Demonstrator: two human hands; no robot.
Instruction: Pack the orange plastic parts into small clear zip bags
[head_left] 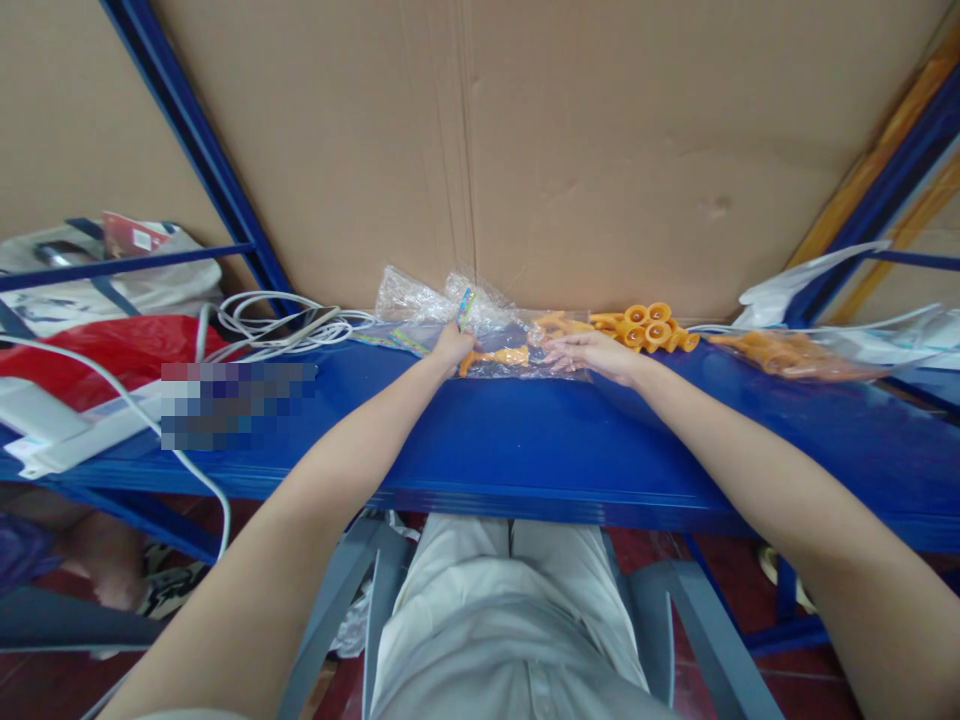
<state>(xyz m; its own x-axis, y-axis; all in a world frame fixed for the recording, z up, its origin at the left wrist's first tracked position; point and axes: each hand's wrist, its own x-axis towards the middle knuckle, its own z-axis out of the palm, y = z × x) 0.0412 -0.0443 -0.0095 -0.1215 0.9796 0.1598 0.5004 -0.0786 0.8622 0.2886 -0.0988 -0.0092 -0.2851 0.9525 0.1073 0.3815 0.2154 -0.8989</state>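
Observation:
A clear plastic bag (491,371) lies flat on the blue table, with an orange plastic piece (510,355), flared at one end, in or under its film. My left hand (453,348) is closed on the bag's left part. A narrow blue and yellow patterned strip (466,305) sticks up just above that hand. Over the bag's right end, my right hand (589,355) has its fingers stretched out and slightly apart, touching the film. Behind those fingers are more orange pieces (559,324). Beside that hand sits a stack of orange horn-shaped pieces (649,328).
Crumpled clear bags (412,295) rest against the cardboard wall (600,150). To the left are coiled white cables (277,325), a power strip (97,425), a red bag (127,350) and a cloth bag (142,290). A filled bag of orange pieces (787,353) lies right. Blue posts (195,130) flank the table.

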